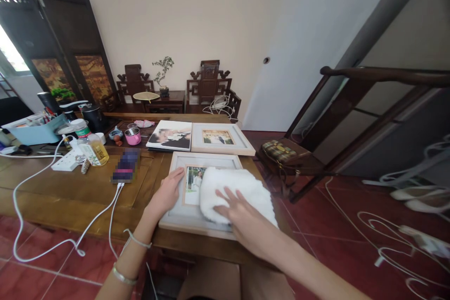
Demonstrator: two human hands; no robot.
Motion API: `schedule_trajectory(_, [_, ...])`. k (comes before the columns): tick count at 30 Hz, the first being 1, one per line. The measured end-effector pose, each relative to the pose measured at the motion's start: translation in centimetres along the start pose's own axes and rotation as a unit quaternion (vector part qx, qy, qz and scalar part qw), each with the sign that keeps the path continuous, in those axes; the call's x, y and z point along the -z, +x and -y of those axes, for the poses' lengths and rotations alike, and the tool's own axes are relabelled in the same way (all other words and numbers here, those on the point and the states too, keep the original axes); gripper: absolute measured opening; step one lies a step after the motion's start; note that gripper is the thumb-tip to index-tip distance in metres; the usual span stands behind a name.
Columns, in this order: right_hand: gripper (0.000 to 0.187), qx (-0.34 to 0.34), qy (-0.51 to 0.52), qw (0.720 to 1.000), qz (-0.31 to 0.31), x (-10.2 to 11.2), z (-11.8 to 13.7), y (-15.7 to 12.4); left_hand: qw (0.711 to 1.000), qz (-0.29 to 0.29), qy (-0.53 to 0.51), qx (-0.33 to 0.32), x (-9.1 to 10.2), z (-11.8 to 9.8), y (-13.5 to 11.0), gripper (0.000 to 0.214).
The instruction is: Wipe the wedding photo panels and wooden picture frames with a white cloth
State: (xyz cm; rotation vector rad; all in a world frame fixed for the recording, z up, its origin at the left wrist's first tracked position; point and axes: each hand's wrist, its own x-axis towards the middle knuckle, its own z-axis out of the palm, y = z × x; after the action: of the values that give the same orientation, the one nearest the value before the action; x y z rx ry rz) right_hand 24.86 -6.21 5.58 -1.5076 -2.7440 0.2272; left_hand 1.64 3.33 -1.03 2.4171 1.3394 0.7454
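In the head view, the brown wooden counter (140,199) runs from the left side to the centre. At the lower centre lies a pale wooden rectangular picture frame (186,218) with a photo behind a light mat. The left grip (168,192) rests on its left edge, fingers extended and laid along the border rather than curled around anything visible. The right grip (237,211) is spread, fingers apart and pressed flat onto a white fluffy cloth (234,183), which covers the right part of the frame and overhangs its right edge. Just beyond, at the centre, a second pale wooden frame (241,136) lies beside a white-bordered photo panel (154,140). Left of centre are a dark phone (124,166) with white cables attached, a pink cup (132,138) and a clear bottle of yellow liquid (100,151).
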Motion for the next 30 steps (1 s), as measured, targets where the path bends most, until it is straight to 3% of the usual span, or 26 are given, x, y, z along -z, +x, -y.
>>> schedule_trajectory(5, [0.063,-0.038,-0.064,0.992,-0.105,-1.4,-4.7,5.0,1.0,-0.013,-0.009,-0.013,-0.1,0.1,-0.2,0.059])
schedule_trajectory(9, [0.065,-0.044,-0.105,0.988,-0.106,-1.1,-5.8,6.6,0.999,-0.025,-0.018,-0.012,-0.2,0.1,-0.3,0.057])
schedule_trajectory(14, [0.065,-0.013,-0.058,0.998,-0.026,-0.5,-3.6,4.3,0.999,-0.028,-0.014,-0.014,-0.3,0.1,-0.1,0.058])
schedule_trajectory(19, [0.069,0.011,0.016,0.995,0.101,2.4,0.0,-0.3,1.0,-0.019,-0.013,-0.003,-0.2,0.2,0.0,0.058])
schedule_trajectory(22, [0.07,0.025,0.047,0.988,0.145,3.7,2.0,-2.3,1.0,-0.012,-0.013,0.005,-0.2,0.1,0.0,0.058])
schedule_trajectory(26, [0.069,0.038,0.06,0.989,0.128,2.8,2.6,-2.4,1.0,-0.011,-0.017,0.003,-0.1,0.0,0.0,0.059])
schedule_trajectory(30, [0.068,0.029,0.04,0.999,0.016,0.3,-0.1,0.5,1.0,-0.016,-0.024,-0.006,-0.1,0.0,-0.1,0.058])
